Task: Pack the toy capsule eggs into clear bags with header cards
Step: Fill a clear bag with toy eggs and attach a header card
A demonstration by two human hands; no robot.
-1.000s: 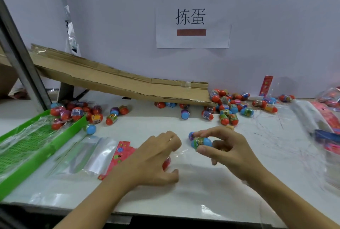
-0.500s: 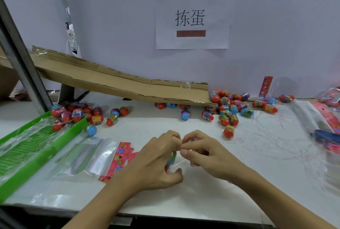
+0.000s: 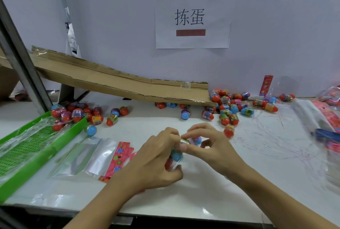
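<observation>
Head view: your left hand (image 3: 156, 160) is gripping a clear bag (image 3: 173, 164) (eggs inside), while your right hand (image 3: 211, 146) is pinching a capsule egg (image 3: 184, 140) at its mouth.

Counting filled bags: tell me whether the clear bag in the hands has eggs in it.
Partly filled: a blue egg shows inside the clear bag the left hand grips.

Open table (image 3: 211, 192) near front edge & right-centre toward the scribbled patch. Left blocked: green tray (image 3: 46, 153) w/ flat clear bags (image 3: 88, 157) beside it. Back: cardboard ramp (image 3: 119, 85) slopes low over surface, capsule eggs (image 3: 228, 105) heaped at its foot, more eggs (image 3: 77, 113) by tray's far end. Far right: packed bags (image 3: 329, 118) piled.
</observation>
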